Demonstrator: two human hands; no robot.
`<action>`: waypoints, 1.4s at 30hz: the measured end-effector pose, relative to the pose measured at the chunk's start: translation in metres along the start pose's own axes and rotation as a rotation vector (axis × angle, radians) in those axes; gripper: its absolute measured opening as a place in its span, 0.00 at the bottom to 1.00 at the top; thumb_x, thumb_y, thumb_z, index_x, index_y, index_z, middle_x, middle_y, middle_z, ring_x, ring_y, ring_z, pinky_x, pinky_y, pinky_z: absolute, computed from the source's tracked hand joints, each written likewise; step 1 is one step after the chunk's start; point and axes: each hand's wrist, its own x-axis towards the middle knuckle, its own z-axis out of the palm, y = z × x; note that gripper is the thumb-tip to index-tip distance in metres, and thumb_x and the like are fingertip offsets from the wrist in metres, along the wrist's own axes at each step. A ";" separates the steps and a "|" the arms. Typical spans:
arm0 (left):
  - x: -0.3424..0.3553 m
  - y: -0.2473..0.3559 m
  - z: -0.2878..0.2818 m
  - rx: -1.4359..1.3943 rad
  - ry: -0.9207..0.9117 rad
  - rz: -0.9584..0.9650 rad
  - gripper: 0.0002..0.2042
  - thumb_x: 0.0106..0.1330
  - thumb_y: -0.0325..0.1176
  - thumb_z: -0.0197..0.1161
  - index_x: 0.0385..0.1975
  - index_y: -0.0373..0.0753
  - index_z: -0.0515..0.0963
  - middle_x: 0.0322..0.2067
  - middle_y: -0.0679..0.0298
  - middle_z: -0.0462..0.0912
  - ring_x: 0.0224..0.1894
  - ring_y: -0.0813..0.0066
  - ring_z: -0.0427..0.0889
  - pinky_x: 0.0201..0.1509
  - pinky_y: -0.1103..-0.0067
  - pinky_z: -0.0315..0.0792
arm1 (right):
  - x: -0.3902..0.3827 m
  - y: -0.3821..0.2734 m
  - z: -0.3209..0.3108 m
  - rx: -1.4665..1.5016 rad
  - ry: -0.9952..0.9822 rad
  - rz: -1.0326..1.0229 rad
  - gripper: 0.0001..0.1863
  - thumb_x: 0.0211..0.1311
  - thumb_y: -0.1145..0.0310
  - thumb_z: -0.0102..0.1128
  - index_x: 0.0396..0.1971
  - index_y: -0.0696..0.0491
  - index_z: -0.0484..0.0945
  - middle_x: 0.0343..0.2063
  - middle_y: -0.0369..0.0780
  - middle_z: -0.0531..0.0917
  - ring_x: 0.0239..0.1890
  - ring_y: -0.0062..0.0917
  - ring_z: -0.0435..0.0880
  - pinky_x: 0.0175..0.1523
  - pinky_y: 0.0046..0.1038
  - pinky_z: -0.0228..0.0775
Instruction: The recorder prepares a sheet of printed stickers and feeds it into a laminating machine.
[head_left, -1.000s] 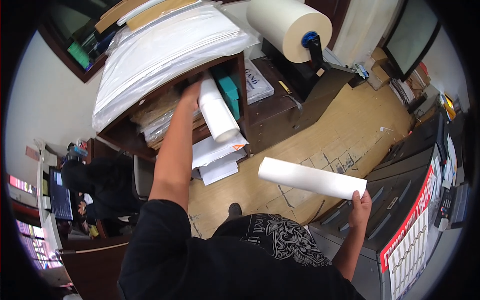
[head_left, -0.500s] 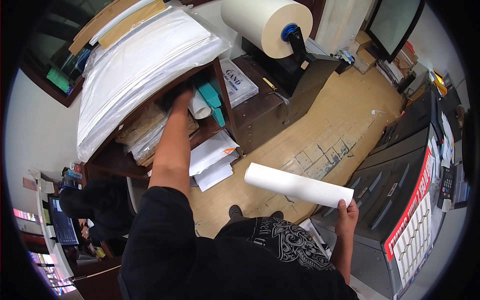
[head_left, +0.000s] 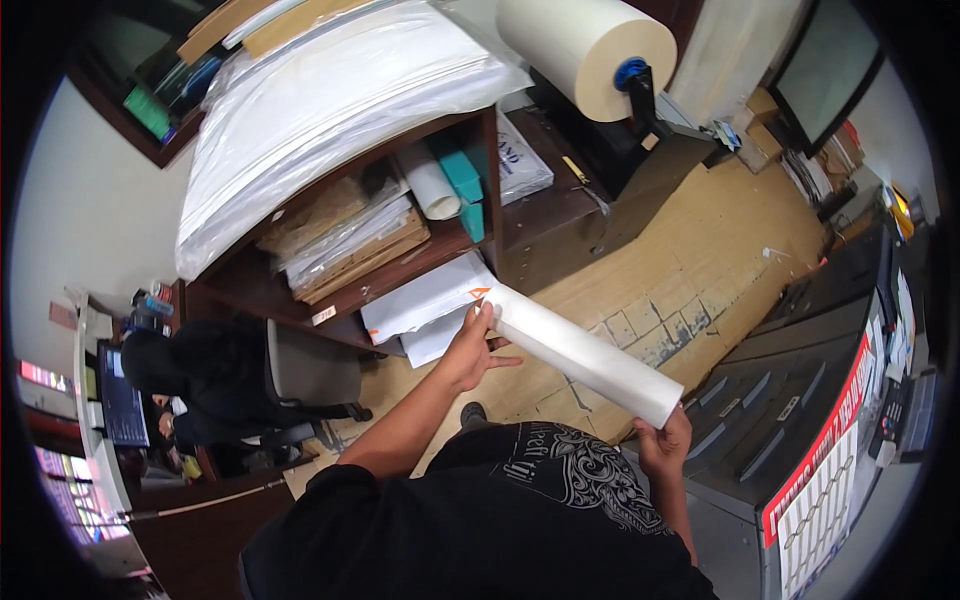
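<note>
A white paper roll [head_left: 590, 357] slants across in front of me, its right end nearer my body. My right hand [head_left: 667, 440] is closed round that lower right end. At the other end, my left hand [head_left: 470, 352] has its thumb against the roll, while some of its fingers stretch out below. Behind the roll's left end, white envelopes or sheets [head_left: 420, 305] with orange marks stick out from the low shelf. Above them, an open cabinet compartment holds a stack of papers and folders [head_left: 360, 250], another rolled white sheet [head_left: 432, 188] and a teal box file [head_left: 458, 170].
Large plastic-wrapped white sheets [head_left: 330, 110] lie on the cabinet. A big cream roll [head_left: 590, 50] sits on a black machine, near a yellow cutter [head_left: 575, 169]. Grey drawers [head_left: 750, 410] stand at right. At left, a person in black [head_left: 200, 380] sits on a grey chair [head_left: 310, 365].
My left hand has come out of the cabinet compartment and moved to the paper roll's left end. The roll has shifted slightly and tilts more. The view has turned a little left.
</note>
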 end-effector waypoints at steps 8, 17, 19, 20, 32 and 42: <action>-0.006 0.028 -0.013 -0.251 0.007 0.204 0.19 0.71 0.37 0.61 0.58 0.46 0.64 0.50 0.63 0.78 0.55 0.67 0.79 0.52 0.62 0.79 | 0.007 0.010 0.018 0.264 -0.269 0.108 0.19 0.66 0.64 0.64 0.50 0.61 0.80 0.44 0.45 0.85 0.47 0.31 0.83 0.52 0.32 0.73; -0.041 0.038 -0.009 -0.214 0.042 0.504 0.34 0.68 0.17 0.43 0.76 0.50 0.52 0.53 0.60 0.77 0.43 0.78 0.79 0.44 0.81 0.75 | 0.032 0.026 0.023 1.379 0.205 0.912 0.27 0.78 0.49 0.38 0.61 0.56 0.68 0.56 0.45 0.79 0.58 0.38 0.78 0.63 0.42 0.66; -0.048 0.041 -0.005 -0.023 0.040 0.582 0.35 0.67 0.16 0.43 0.76 0.47 0.53 0.60 0.57 0.73 0.52 0.75 0.76 0.56 0.80 0.70 | 0.033 0.027 0.016 1.476 0.089 0.751 0.28 0.77 0.46 0.40 0.64 0.51 0.65 0.61 0.44 0.76 0.62 0.41 0.75 0.66 0.46 0.63; -0.051 0.044 -0.004 0.105 0.045 0.616 0.35 0.66 0.16 0.43 0.75 0.45 0.54 0.62 0.56 0.71 0.56 0.73 0.75 0.60 0.79 0.68 | 0.035 0.029 0.014 1.401 0.225 0.784 0.30 0.76 0.50 0.44 0.71 0.47 0.57 0.68 0.48 0.67 0.68 0.46 0.68 0.68 0.48 0.58; -0.094 0.049 0.054 0.937 -0.234 0.779 0.31 0.70 0.21 0.45 0.74 0.38 0.52 0.65 0.45 0.69 0.67 0.53 0.71 0.70 0.72 0.61 | 0.055 -0.002 0.078 -0.338 -0.144 -0.095 0.61 0.50 0.53 0.76 0.74 0.61 0.43 0.73 0.57 0.53 0.75 0.52 0.50 0.76 0.48 0.43; -0.124 0.056 0.076 0.854 -0.292 0.592 0.28 0.71 0.22 0.45 0.73 0.37 0.55 0.65 0.44 0.69 0.69 0.51 0.68 0.71 0.71 0.58 | 0.062 0.014 0.086 -0.514 0.162 -0.352 0.57 0.51 0.56 0.75 0.73 0.58 0.47 0.73 0.60 0.47 0.74 0.61 0.46 0.73 0.60 0.40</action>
